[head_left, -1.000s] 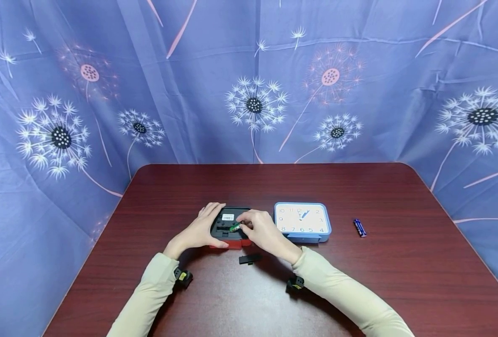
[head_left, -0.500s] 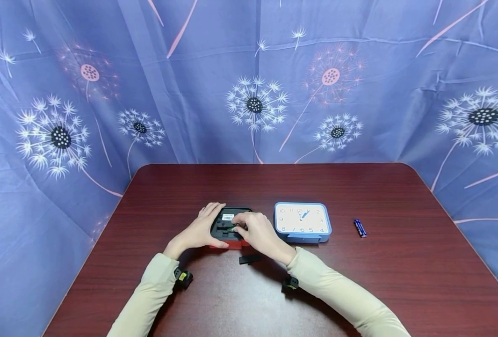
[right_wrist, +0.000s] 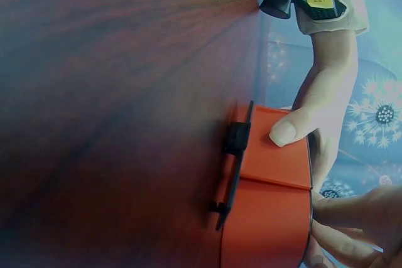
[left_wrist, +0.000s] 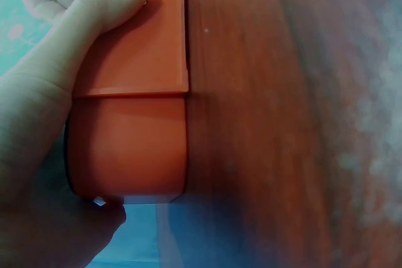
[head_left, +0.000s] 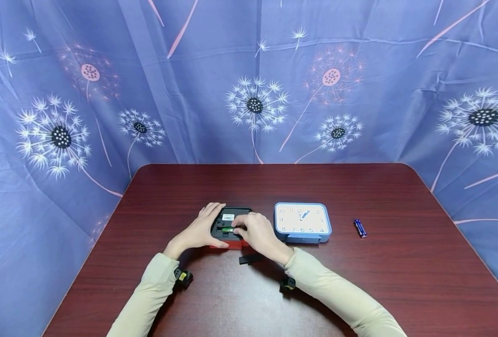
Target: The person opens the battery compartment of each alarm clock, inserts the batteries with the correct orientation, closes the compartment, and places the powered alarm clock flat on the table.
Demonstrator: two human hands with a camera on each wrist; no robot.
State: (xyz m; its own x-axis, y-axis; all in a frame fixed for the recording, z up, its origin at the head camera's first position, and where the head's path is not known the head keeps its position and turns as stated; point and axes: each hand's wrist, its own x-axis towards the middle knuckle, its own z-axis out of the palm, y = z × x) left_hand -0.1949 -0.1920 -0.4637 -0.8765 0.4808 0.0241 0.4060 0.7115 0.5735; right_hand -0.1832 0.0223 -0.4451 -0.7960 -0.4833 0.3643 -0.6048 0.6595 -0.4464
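Observation:
A red clock (head_left: 227,244) lies with its black back up on the table. My left hand (head_left: 198,230) grips its left side, fingers at the far edge and thumb on the red near side; the left wrist view shows this thumb (left_wrist: 119,4) pressed to the red case. A green battery (head_left: 227,230) lies at the slot in the clock's back. At its right end, my right hand (head_left: 258,234) pinches it with curled fingers, which partly hide it. A black battery cover (head_left: 249,259) lies in front of the clock; in the right wrist view the cover (right_wrist: 235,167) appears edge-on.
A blue clock (head_left: 302,220) lies face up just right of my right hand. Farther right lies a pair of blue batteries (head_left: 360,228). The brown table (head_left: 400,196) ends at a patterned blue curtain (head_left: 206,93).
The green battery has gone from a slant to lying nearly level along the slot. My right hand has shifted slightly left with it. My left hand and the clock stay in place.

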